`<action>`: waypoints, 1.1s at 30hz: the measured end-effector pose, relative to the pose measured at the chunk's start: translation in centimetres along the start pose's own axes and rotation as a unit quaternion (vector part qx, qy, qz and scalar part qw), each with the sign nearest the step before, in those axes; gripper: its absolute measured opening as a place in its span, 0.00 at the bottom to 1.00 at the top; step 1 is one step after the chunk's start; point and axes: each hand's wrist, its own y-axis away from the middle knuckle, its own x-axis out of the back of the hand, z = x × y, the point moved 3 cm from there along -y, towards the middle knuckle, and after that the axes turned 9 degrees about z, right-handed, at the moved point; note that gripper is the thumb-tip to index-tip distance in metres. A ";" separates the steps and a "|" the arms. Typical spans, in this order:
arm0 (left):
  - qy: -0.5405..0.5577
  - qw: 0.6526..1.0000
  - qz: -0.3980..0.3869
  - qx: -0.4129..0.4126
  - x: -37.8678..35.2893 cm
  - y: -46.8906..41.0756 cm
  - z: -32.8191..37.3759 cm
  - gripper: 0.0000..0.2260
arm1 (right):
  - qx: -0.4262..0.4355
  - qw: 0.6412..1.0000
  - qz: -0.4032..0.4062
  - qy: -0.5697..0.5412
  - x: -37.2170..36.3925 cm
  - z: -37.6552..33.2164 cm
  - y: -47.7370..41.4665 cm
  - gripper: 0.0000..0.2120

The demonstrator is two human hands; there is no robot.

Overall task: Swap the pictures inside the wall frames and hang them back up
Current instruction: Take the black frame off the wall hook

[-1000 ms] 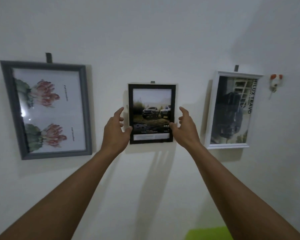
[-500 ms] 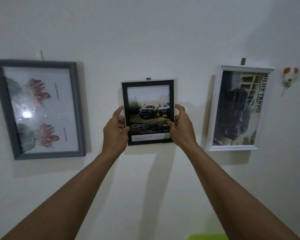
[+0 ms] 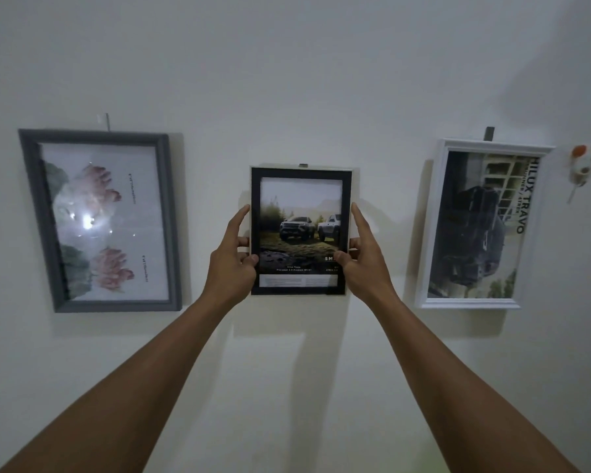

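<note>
Three frames hang on a white wall. The small black frame (image 3: 300, 230) in the middle shows two trucks in a field. My left hand (image 3: 232, 257) grips its left edge, thumb on the front. My right hand (image 3: 364, 259) grips its right edge the same way. A small hanger tab shows at the top edge of this frame. To the left is a grey frame (image 3: 101, 221) with pink flowers turned sideways. At the right, a white frame (image 3: 478, 227) holds a dark truck picture, also turned sideways.
A small white and orange wall hook (image 3: 583, 165) sticks to the wall at the far right. Wall hangers (image 3: 489, 133) show above the grey and white frames. Bare wall (image 3: 297, 370) lies below the frames.
Both hands have closed from open beside the black frame onto its side edges. The view has shifted a little, and the frames appear lower and more centred.
</note>
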 end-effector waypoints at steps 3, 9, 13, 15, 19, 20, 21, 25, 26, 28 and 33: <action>0.010 1.000 -0.007 -0.003 0.3 0.3 0.5 0.39 | 0.003 1.000 -0.003 0.002 0.4 -0.5 0.0 0.44; 0.040 0.998 -0.030 0.027 2.2 3.3 1.5 0.37 | -0.005 0.998 -0.056 0.002 1.7 -1.6 2.9 0.43; 0.083 0.992 -0.056 0.080 3.9 6.7 1.5 0.35 | -0.054 0.994 -0.087 -0.037 2.6 -2.0 6.7 0.41; 0.085 0.988 -0.079 0.107 5.1 9.0 1.1 0.35 | -0.070 0.993 -0.093 -0.035 2.9 -2.1 9.8 0.40; 0.099 0.976 -0.092 0.172 7.5 15.6 -1.0 0.33 | -0.118 0.988 -0.097 -0.028 3.2 -1.3 17.6 0.40; 0.096 0.973 -0.087 0.190 8.2 17.3 -1.7 0.32 | -0.131 0.986 -0.098 -0.020 3.1 -1.1 19.4 0.40; 0.088 0.970 -0.084 0.209 8.9 18.9 -2.5 0.30 | -0.147 0.984 -0.101 -0.014 2.9 -0.8 21.4 0.39; 0.093 0.948 -0.081 0.294 11.8 26.2 -5.0 0.24 | -0.237 0.965 -0.113 -0.003 1.5 0.8 30.0 0.38; 0.092 0.942 -0.076 0.313 12.5 27.7 -5.6 0.22 | -0.263 0.959 -0.110 -0.002 1.2 1.3 32.0 0.36; 0.070 0.930 -0.078 0.353 13.7 30.8 -7.0 0.19 | -0.315 0.943 -0.104 0.008 0.3 2.5 36.1 0.32; 0.068 0.871 -0.191 0.446 15.8 38.0 -11.4 0.31 | -0.422 0.901 -0.098 0.011 -1.7 6.2 45.1 0.29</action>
